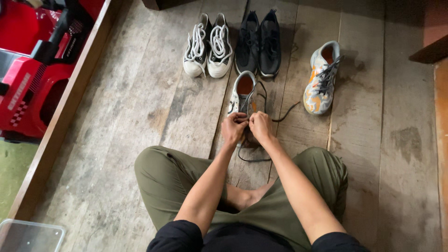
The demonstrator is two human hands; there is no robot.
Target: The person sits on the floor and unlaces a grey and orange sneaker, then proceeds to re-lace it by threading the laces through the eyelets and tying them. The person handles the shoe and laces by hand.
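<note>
I sit cross-legged on a wooden plank floor [140, 107]. A grey and orange sneaker [242, 93] lies just in front of my knees, its heel pointing away from me. My left hand [234, 127] and my right hand [260, 126] meet over its front part, both with fingers closed on its dark shoelace [280, 114]. Loose lace ends trail to the right and loop back toward my legs. The toe of the shoe is hidden under my hands.
The matching grey and orange sneaker [320, 78] lies to the right. A pair of black-and-white sneakers [208, 46] and a pair of black sneakers [259, 43] stand farther away. A red machine [28, 79] sits beyond the wooden ledge on the left. A clear plastic box [28, 235] is at bottom left.
</note>
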